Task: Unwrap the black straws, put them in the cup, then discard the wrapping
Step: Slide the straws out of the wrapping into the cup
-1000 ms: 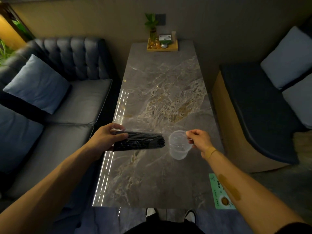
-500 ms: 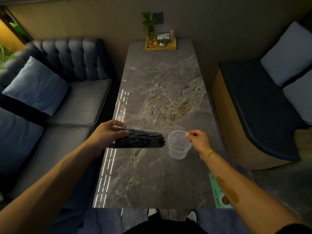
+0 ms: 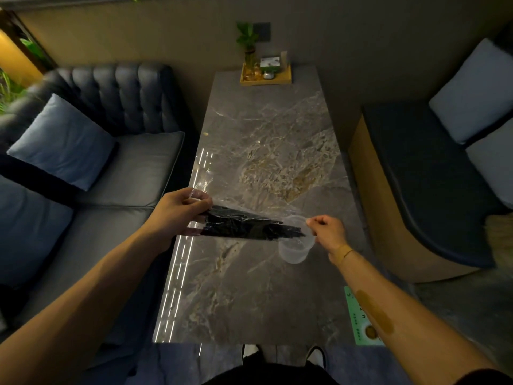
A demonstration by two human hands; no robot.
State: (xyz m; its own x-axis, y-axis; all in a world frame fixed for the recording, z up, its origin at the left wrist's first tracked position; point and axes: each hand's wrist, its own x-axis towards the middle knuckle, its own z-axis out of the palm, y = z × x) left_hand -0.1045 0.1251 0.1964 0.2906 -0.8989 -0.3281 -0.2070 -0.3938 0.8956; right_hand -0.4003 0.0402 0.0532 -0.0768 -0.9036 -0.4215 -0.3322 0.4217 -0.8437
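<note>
A bundle of black straws (image 3: 247, 225) lies nearly level above the marble table (image 3: 249, 295), still partly inside a clear plastic wrapping (image 3: 204, 187). My left hand (image 3: 177, 212) grips the wrapping at the bundle's left end. The straws' right tips reach into the mouth of a clear plastic cup (image 3: 295, 245), which is tilted toward them. My right hand (image 3: 327, 233) pinches the cup's rim at its right side and holds it off the table.
A wooden tray (image 3: 265, 77) with a small plant and a card stands at the table's far end. A green card (image 3: 361, 320) lies at the near right corner. A sofa with blue cushions (image 3: 63, 140) runs along the left, a bench on the right.
The straws have slid rightward out of the wrapping, and their tips have entered the cup. The wrapping's loose end now stands up behind my left hand.
</note>
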